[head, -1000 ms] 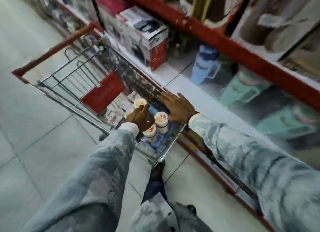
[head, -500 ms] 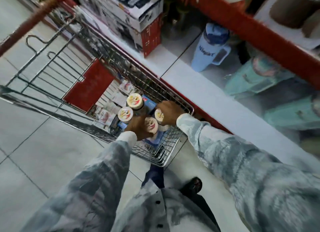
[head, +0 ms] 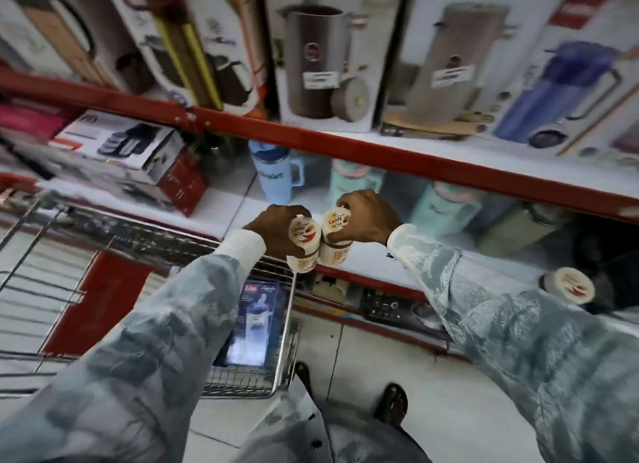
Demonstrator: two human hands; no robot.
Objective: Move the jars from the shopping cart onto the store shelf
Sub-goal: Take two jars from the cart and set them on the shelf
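The shopping cart [head: 283,328] shows a blue box but no jars. The left hand [head: 276,232] wraps one jar [head: 303,245] and the right hand [head: 370,217] another jar [head: 334,238], above the shelf [head: 235,207]. One more jar [head: 570,285] sits there already.

Jars [head: 334,238]: cream bodies, brown bands, cream lids printed in red and brown. Sleeves [head: 511,324]: pale grey-blue, mottled; the left cuff [head: 242,246] is showing white. Shelf edges [head: 380,158]: red, boards white. Cart [head: 283,324]: silver wire, red panel [head: 100,300] at centre left. Tumbler [head: 276,175]: light blue.
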